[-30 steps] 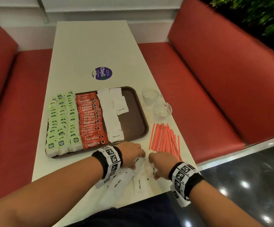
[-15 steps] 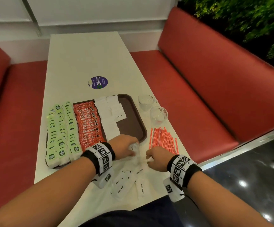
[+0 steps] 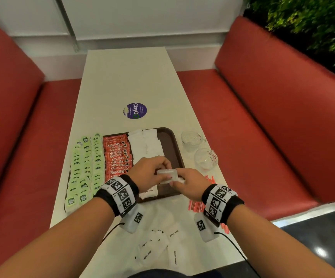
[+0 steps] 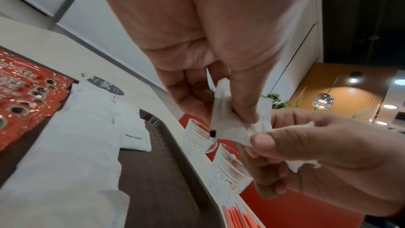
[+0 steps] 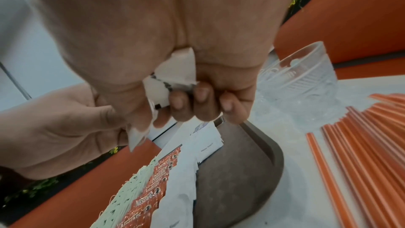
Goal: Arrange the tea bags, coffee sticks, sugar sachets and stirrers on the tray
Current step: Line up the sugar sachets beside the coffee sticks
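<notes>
A brown tray (image 3: 175, 143) holds rows of green tea bags (image 3: 86, 167), red coffee sticks (image 3: 117, 155) and white sugar sachets (image 3: 144, 141). Above its near right part my left hand (image 3: 152, 173) and right hand (image 3: 186, 183) meet, each pinching white sugar sachets (image 3: 167, 174). The left wrist view shows my left hand (image 4: 219, 93) gripping a sachet (image 4: 228, 127) beside my right hand (image 4: 306, 145). In the right wrist view my right hand (image 5: 186, 93) curls round sachets (image 5: 175, 72). More loose sachets (image 3: 158, 245) lie on the table near me. Orange stirrers (image 3: 200, 205) lie right of the tray.
Two small glass bowls (image 3: 190, 138) (image 3: 205, 160) stand right of the tray on the white table (image 3: 128, 81). A round purple sticker (image 3: 135, 110) sits beyond the tray. Red bench seats (image 3: 252, 127) flank the table on both sides.
Both hands rose from the loose sachets on the near table and moved forward over the tray's near right part, carrying sachets. The head view tilted up.
</notes>
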